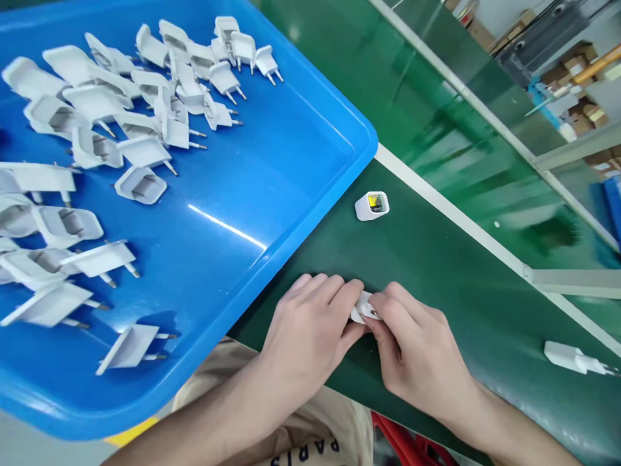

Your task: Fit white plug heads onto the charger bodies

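My left hand [317, 317] and my right hand [412, 336] meet over the green table near its front edge. Pinched between the fingertips of both is a small white plug piece [363, 307], mostly covered by the fingers. A metal pin seems to show on it beside my right fingers. Just beyond the hands lies a white charger housing [365, 208], its open end showing yellow and dark parts inside. Far to the right rests a white plug adapter [567, 356] with its pins pointing right.
A blue tray [310, 213] fills the left side and holds many loose white plug covers [140, 184] with two pins each. A pale metal rail [446, 200] runs along the table's far edge. Cardboard boxes [579, 65] stand beyond it at upper right.
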The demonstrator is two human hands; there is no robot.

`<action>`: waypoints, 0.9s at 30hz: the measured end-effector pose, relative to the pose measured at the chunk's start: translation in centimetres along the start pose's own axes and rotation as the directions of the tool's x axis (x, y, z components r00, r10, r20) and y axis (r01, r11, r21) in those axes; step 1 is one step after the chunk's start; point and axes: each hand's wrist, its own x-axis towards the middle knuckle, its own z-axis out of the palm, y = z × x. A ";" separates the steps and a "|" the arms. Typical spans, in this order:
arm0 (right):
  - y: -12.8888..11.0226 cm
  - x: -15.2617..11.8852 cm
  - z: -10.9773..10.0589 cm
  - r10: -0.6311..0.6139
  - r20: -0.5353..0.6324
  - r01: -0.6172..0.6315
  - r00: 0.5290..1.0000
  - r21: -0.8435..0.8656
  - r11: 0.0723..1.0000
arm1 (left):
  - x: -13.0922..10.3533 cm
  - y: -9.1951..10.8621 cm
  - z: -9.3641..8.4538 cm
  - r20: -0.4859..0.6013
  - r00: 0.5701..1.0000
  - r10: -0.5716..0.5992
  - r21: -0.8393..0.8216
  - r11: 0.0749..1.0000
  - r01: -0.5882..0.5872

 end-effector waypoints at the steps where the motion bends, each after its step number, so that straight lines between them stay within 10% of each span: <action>1: 0.0 0.1 -0.3 0.020 0.023 -0.020 1.000 0.012 1.000 | 0.0 0.0 -0.1 0.004 1.000 0.006 0.005 1.000 -0.006; 5: 0.6 -0.5 -2.1 0.162 0.127 -0.186 0.979 0.219 0.958 | 0.0 -0.1 -0.4 0.025 1.000 -0.014 -0.027 1.000 0.015; 10: 2.3 -2.4 -3.3 0.235 -0.024 -0.202 0.972 0.427 0.881 | -0.2 -0.1 -0.6 0.014 0.998 -0.058 -0.129 0.990 0.059; 18: 1.9 -1.4 -0.6 -0.133 0.051 0.107 0.990 0.351 0.930 | -0.2 -0.4 -1.1 0.054 0.996 -0.070 -0.269 0.960 0.082; 24: 2.4 -1.1 1.3 -0.103 -0.255 0.191 0.961 0.348 0.918 | -0.2 -0.5 -1.3 0.020 0.995 -0.096 -0.237 0.966 0.098; 27: 4.6 -3.8 0.3 0.030 -0.426 0.017 0.904 0.106 0.994 | -0.6 -1.0 -1.2 -0.021 0.993 -0.117 -0.220 0.969 0.109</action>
